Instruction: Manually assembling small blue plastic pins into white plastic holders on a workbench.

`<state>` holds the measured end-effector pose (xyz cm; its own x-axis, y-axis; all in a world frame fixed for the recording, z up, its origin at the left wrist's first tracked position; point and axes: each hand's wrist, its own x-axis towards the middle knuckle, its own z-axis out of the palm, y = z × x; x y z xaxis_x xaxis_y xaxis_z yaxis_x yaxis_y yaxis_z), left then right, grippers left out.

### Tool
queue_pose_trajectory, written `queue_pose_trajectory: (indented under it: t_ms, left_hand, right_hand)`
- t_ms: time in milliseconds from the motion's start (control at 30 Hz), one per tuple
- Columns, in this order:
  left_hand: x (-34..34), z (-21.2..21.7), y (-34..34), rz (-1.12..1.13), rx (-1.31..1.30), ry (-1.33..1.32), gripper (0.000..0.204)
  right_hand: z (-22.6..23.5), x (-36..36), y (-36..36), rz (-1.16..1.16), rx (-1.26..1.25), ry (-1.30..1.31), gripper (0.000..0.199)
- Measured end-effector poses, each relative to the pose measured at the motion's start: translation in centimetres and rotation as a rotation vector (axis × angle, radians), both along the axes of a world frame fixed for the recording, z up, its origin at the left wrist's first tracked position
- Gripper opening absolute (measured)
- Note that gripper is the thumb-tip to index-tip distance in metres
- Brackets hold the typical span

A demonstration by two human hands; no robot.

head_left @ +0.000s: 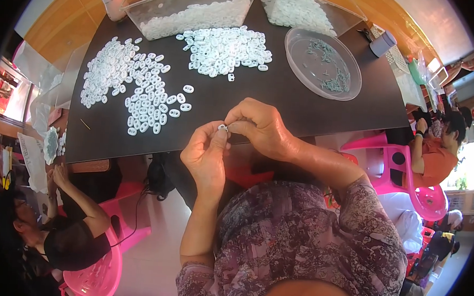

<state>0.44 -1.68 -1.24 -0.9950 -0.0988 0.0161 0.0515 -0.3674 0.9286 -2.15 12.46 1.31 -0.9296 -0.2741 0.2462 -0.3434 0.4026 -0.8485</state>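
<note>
**Both hands meet on one small white plastic piece above the counter's near edge**

Nearest the camera, the left hand [207,156] and the right hand [259,129] come together, fingertips touching. Between them sits a small white oval plastic piece [222,128], pinched in the grip of the left thumb and fingers; the right hand's grip is clenched at the same spot, though whether it holds the piece itself or something finer cannot be told.

Just beyond the hands lies the dark counter [282,94]. To the left on it spreads a loose scatter of white oval pieces [138,89], and further back near the middle a denser heap of white pieces [226,50]. To the right of that heap stands a round clear plastic dish [323,63] holding a few small grey-green bits.

At the far edge stand two clear rectangular tubs: one [193,11] filled with white pieces, another [308,9] beside it to the right.
</note>
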Motion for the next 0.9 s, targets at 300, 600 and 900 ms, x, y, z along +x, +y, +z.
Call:
queue_pose_trajectory:
  t_ms: [300,600,900]
  left_hand:
    - [-0.17,0.09,-0.21,-0.007,0.011,-0.022,0.008]
    - [-0.27,-0.31,-0.38,-0.047,0.136,0.023,0.009]
    - [-0.20,-0.17,-0.44,-0.120,0.273,0.000,0.010]
  right_hand:
    - [0.26,0.23,-0.26,-0.006,-0.221,-0.165,0.006]
    - [0.01,0.30,-0.13,0.063,-0.399,-0.261,0.004]
    - [-0.10,0.24,0.31,0.138,-0.575,-0.312,0.004]
